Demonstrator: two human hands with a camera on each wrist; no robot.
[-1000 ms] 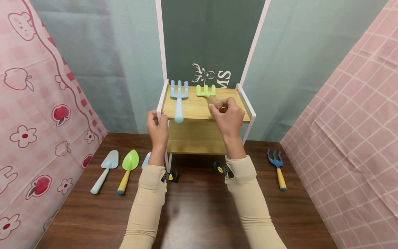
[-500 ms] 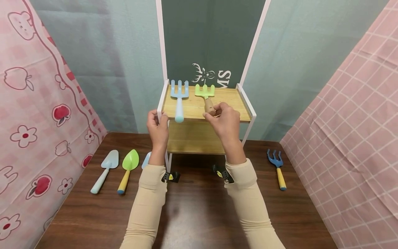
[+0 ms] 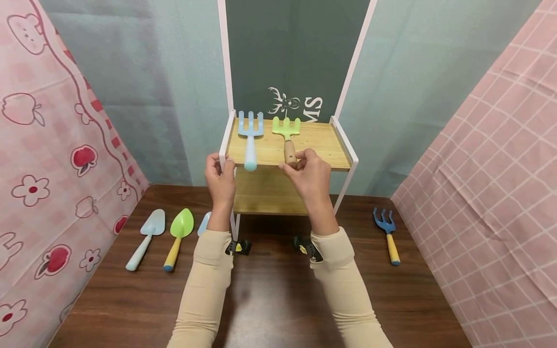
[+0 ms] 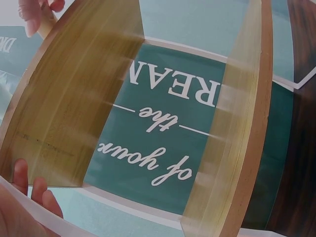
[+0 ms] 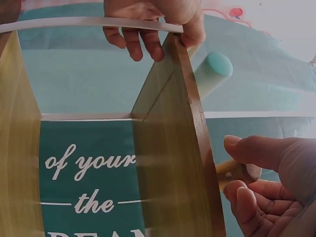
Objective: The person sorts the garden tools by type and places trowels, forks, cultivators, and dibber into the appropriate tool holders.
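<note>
Right hand [image 3: 312, 176]: grip pinched, thumb against fingers, on the wooden handle [image 3: 289, 151] of the light green three-tined hand fork [image 3: 287, 129]. Fork is at the top shelf [image 3: 324, 145] of the rack, tines toward the back, handle end at the front edge. Left hand [image 3: 221, 182]: grip clamped on the white side frame [image 3: 224, 142] at the front left corner, thumb on the front side; right wrist view shows its fingers hooked over the frame.

Light blue hand fork [image 3: 250, 140] lies left of the green one, apart from it, same heading, handle end past the front edge. Lower shelf [image 3: 270, 193] sits below. Dark green panel [image 3: 296, 43] with white deer print stands behind.

On the desk [image 3: 283, 299]: left, pale blue trowel [image 3: 149, 237] and green trowel [image 3: 179, 234] with yellow handle, plus a light blue blade [image 3: 203, 224] partly hidden by the left arm; right, dark blue hand fork [image 3: 386, 227], yellow handle.
</note>
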